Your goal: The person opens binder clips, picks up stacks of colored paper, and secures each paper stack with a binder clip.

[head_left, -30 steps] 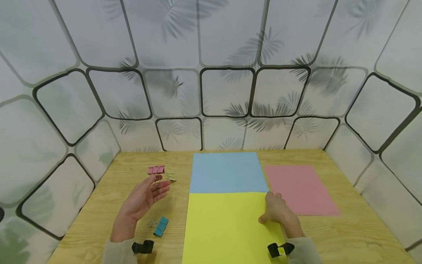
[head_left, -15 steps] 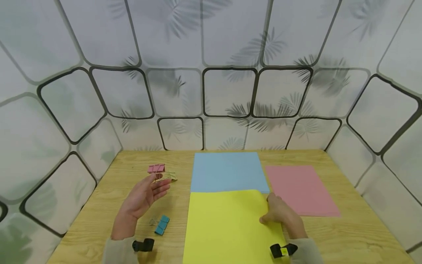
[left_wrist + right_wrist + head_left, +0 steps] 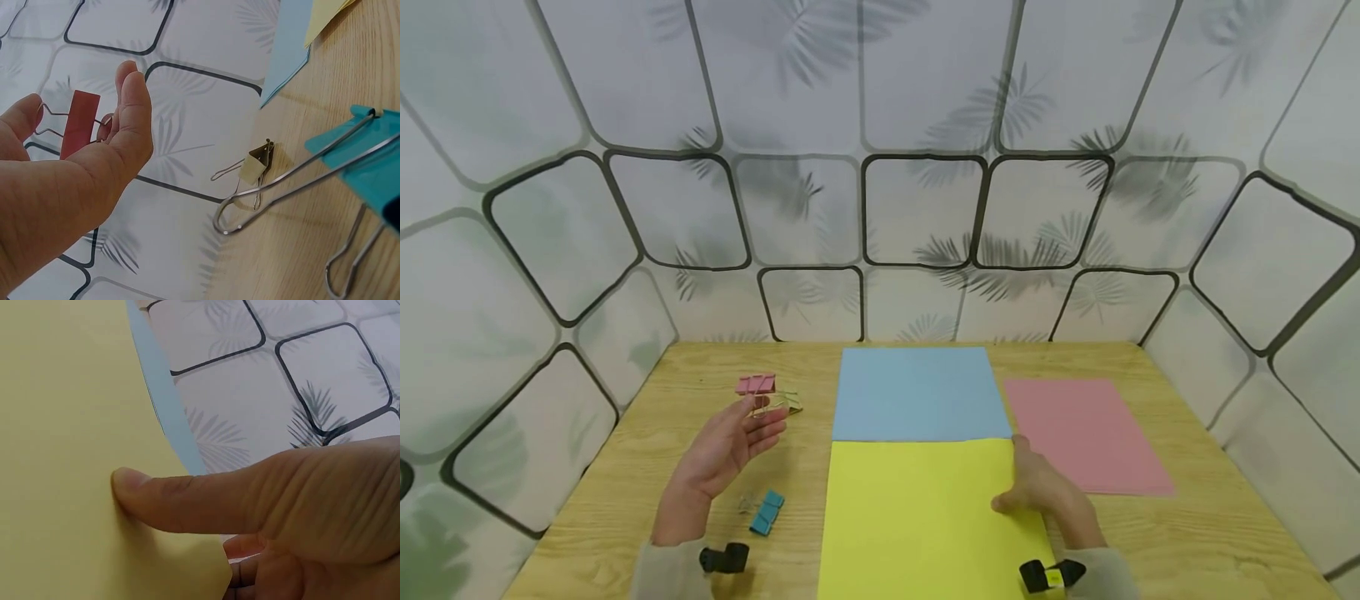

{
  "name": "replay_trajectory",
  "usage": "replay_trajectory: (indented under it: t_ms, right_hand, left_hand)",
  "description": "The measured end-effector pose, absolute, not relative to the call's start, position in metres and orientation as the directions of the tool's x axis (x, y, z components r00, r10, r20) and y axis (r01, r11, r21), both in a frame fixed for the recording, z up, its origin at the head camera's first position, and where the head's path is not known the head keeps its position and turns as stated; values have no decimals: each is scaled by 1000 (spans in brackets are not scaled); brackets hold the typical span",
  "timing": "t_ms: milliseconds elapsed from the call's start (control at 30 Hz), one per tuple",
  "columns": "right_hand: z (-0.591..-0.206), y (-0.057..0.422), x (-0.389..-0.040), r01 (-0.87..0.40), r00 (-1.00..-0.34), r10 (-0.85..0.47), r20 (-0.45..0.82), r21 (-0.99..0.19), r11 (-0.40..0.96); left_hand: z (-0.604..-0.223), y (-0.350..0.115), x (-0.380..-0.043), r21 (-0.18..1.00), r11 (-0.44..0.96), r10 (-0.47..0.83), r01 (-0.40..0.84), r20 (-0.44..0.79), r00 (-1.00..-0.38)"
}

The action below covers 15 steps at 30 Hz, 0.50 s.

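Observation:
My left hand pinches a pink binder clip between thumb and fingers, with its wire handles reaching to both sides. My right hand grips the right edge of a yellow sheet of paper, thumb on top and the other fingers around the edge, partly hidden. Behind the yellow sheet lies blue paper, its near part covered by the yellow. A pale yellow binder clip sits just past the left fingers. Nearer the left wrist lies a teal binder clip.
Pink paper lies to the right of the right hand on the wooden table. White patterned panels rise behind the table and along both sides.
The yellow sheet's far right part bulged up half a second ago and now lies flatter, its far edge straighter. My right hand has shifted slightly right and nearer; the left hand stays in place.

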State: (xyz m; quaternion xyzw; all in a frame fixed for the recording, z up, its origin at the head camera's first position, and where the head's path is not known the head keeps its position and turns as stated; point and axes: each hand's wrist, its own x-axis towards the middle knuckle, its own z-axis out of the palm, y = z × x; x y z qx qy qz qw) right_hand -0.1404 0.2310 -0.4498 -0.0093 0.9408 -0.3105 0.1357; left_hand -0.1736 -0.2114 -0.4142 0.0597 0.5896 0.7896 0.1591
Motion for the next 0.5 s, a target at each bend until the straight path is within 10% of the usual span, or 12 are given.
replay_trajectory:
  t_ms: [500]
  right_hand:
    - [-457,252,-146,87,-967,-103,-234,-680,728]
  left_hand:
    - [-416,-213,-174,952,-237,315,-192,-112,-943]
